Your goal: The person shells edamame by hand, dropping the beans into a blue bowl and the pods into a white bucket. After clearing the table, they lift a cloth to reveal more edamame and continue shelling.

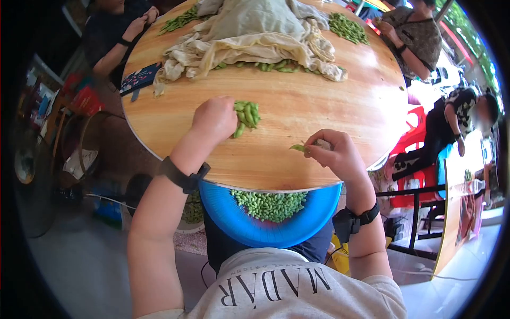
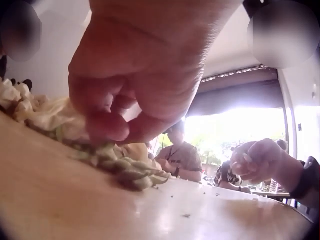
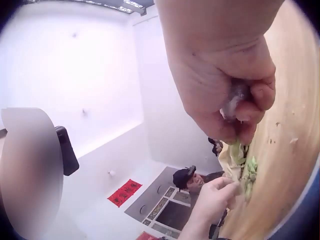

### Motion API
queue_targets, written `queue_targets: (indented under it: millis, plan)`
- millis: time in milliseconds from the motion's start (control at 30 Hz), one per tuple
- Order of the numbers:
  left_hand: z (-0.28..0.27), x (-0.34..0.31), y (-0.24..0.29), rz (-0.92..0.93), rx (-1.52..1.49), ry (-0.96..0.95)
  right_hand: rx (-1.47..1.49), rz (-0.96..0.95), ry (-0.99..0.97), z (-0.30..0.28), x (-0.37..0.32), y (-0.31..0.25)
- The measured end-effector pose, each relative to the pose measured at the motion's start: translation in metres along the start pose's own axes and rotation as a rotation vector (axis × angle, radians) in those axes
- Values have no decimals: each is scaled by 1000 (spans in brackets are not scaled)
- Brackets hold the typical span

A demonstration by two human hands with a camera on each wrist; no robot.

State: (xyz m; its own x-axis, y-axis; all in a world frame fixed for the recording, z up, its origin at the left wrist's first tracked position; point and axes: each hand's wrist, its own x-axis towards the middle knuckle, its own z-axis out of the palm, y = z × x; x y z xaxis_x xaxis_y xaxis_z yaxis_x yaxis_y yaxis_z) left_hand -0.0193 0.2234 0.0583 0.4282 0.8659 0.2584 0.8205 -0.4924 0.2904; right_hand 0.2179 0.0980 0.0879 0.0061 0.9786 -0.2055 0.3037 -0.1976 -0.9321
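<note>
On the round wooden table (image 1: 297, 111), my left hand (image 1: 215, 119) is at a small pile of green soybean pods (image 1: 248, 113). Its curled fingers (image 2: 107, 127) pinch at the pods (image 2: 132, 172) in the left wrist view, with the fingertips partly hidden. To the right, just above the table's near edge, my right hand (image 1: 337, 154) pinches one soybean pod (image 1: 297, 148) between thumb and finger. A small shiny grey thing (image 3: 235, 100) sits inside the curled right fingers; I cannot tell what it is. Below the edge, a blue basin (image 1: 228, 223) holds shelled green beans (image 1: 271, 206).
A draped cloth (image 1: 255, 45) covers a mound at the table's far side, with pods (image 1: 281, 66) showing under its hem. More pods (image 1: 348, 29) lie at the back right. A dark booklet (image 1: 141, 77) lies at the left edge. Other people (image 1: 419, 40) are around the table.
</note>
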Motion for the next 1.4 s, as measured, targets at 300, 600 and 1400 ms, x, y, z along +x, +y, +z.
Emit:
queue_targets:
  millis: [300, 600, 1400]
  plan:
    - [-36, -62, 9, -440, -1276, -185, -346, -48, -7, -36, -77, 3]
    - [-18, -142, 75, -385, -1842, -233, -11, -108, 59, 20, -110, 2]
    - [-14, -181, 106, -192, -817, 43, 574, 16, -305, 89, -88, 45]
